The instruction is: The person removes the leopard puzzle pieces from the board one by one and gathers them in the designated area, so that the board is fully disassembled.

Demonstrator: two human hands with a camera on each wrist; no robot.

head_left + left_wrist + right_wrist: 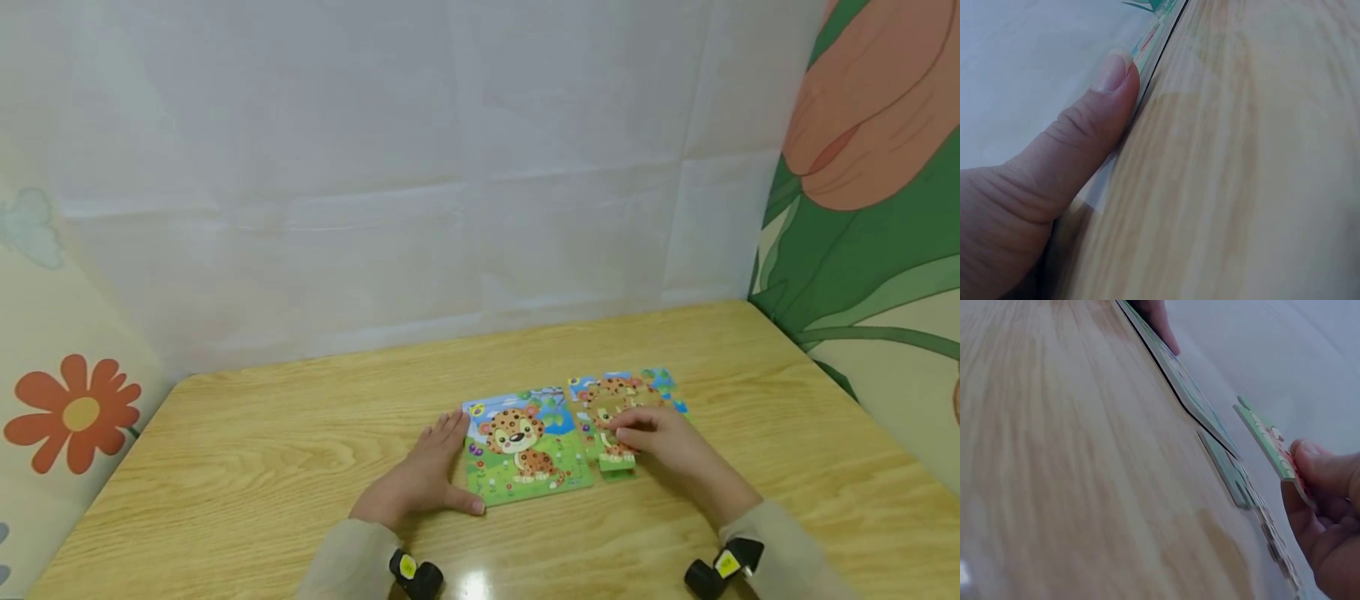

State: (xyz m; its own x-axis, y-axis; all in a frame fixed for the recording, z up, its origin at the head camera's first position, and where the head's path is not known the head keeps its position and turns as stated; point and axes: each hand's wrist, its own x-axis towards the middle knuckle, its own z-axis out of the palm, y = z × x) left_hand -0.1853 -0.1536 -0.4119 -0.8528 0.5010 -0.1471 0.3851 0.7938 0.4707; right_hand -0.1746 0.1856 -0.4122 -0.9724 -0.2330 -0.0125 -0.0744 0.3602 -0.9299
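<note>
A square picture board (491, 483) with a cartoon leopard on grass lies on the table. My left hand (423, 477) rests at its left side with fingers stretched out; in the left wrist view the thumb (1094, 112) touches the board's edge. To the right of the board lies a partly joined jigsaw (611, 387) with a similar leopard picture. Over its lower part, my right hand (667, 437) pinches a jigsaw piece (1266, 439) between thumb and fingers. That piece is tilted and held above the table, with green and spotted orange on it.
The wood-grain table (300, 450) bears the board and jigsaw. Behind it hangs a white cloth (360, 183). Flower-painted walls stand at the left and right. A green jigsaw piece (1225, 472) lies on the table by the board's corner.
</note>
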